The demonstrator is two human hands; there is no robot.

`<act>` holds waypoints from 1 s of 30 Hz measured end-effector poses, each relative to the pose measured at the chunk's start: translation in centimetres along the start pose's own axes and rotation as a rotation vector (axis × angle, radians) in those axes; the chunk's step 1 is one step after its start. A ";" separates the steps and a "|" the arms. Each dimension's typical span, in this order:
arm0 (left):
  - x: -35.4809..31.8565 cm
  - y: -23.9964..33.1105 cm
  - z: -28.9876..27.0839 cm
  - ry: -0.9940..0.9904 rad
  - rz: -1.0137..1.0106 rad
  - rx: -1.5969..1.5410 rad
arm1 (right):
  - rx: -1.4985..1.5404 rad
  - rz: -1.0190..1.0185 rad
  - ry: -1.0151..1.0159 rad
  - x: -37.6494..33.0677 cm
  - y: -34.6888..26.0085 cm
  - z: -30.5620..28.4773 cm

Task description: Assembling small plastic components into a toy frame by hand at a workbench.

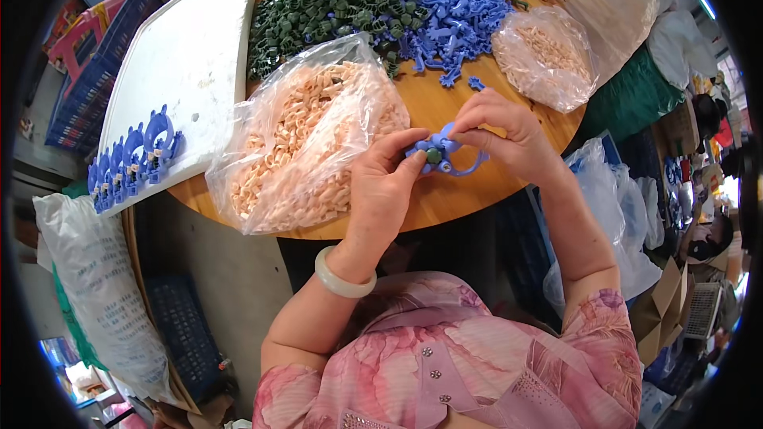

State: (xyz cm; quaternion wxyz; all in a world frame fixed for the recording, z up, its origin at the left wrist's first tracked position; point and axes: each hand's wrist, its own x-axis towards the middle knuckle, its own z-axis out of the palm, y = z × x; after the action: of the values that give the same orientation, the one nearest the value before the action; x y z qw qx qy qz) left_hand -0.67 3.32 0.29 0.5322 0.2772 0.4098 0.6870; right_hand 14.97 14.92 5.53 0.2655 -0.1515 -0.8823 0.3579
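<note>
Between my two hands, near the table's front edge, is a small blue plastic toy figure (pixel 434 146) with a dark green part on its front and a curved blue piece below it. My left hand (pixel 384 183) pinches its left side between thumb and fingers. On the other side the fingers of my right hand (pixel 501 129) are closed on the figure's upper right part; whether a separate small piece is in them is hidden. A clear bag of peach-coloured plastic parts (pixel 318 139) lies right beside my left hand. Beyond my hands are heaps of green parts (pixel 334 12) and blue parts (pixel 457 20).
A white board (pixel 187 40) at the left carries a row of similar blue figures (pixel 131 160). A smaller clear bag of peach parts (pixel 544 56) sits on the right of the round wooden table (pixel 453 210). Crates, sacks and boxes crowd the floor on both sides.
</note>
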 end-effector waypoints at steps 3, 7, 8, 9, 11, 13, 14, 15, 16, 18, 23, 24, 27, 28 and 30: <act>0.1 -0.2 0.0 -0.006 0.034 -0.004 | 0.028 0.026 -0.021 0.1 0.1 -0.1; 0.0 0.1 0.3 -0.006 0.045 0.056 | 0.100 0.128 -0.075 0.4 -0.1 -0.5; 0.0 0.1 0.3 0.001 0.035 0.061 | 0.134 0.213 -0.075 0.6 -0.3 -0.5; 0.0 0.0 0.1 0.002 0.034 0.058 | 0.168 0.298 -0.075 0.7 -0.5 -0.6; 0.1 -0.3 -0.4 -0.046 0.047 0.105 | 0.154 0.309 -0.088 0.8 -0.8 -0.6; 0.1 -0.4 -0.4 -0.045 0.047 0.092 | 0.140 0.318 -0.102 0.9 -0.9 -0.5; 0.1 -0.4 -0.4 -0.046 0.047 0.082 | 0.098 0.287 -0.083 0.8 -0.9 -0.4; 0.1 -0.3 -0.4 -0.044 0.048 0.081 | 0.056 0.255 -0.063 0.8 -1.0 -0.2; 0.1 -0.2 -0.4 -0.040 0.039 0.077 | 0.057 0.255 -0.065 0.7 -1.0 -0.1; 0.0 -0.2 -0.4 -0.038 0.029 0.072 | 0.011 0.208 -0.033 0.6 -1.2 0.0; -0.1 -0.2 -0.3 -0.033 0.059 0.075 | 0.024 0.255 -0.008 0.5 -0.8 0.3; -0.1 -0.2 -0.3 -0.033 0.060 0.075 | 0.036 0.271 0.008 0.6 -0.8 0.4; 0.0 -0.4 -0.4 -0.020 0.060 0.075 | -0.013 0.189 -0.006 0.6 -0.9 0.3; 0.1 -0.3 -0.3 -0.016 0.042 0.102 | -0.013 0.189 -0.007 0.6 -0.9 0.2; 0.2 -0.2 -0.3 -0.012 0.024 0.128 | -0.108 0.054 -0.040 0.5 -0.8 -0.1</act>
State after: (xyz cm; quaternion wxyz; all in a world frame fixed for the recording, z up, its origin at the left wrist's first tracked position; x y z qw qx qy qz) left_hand -0.86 3.41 -0.04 0.5076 0.3196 0.4462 0.6642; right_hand 14.55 14.58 6.34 0.2297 -0.1821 -0.9010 0.3197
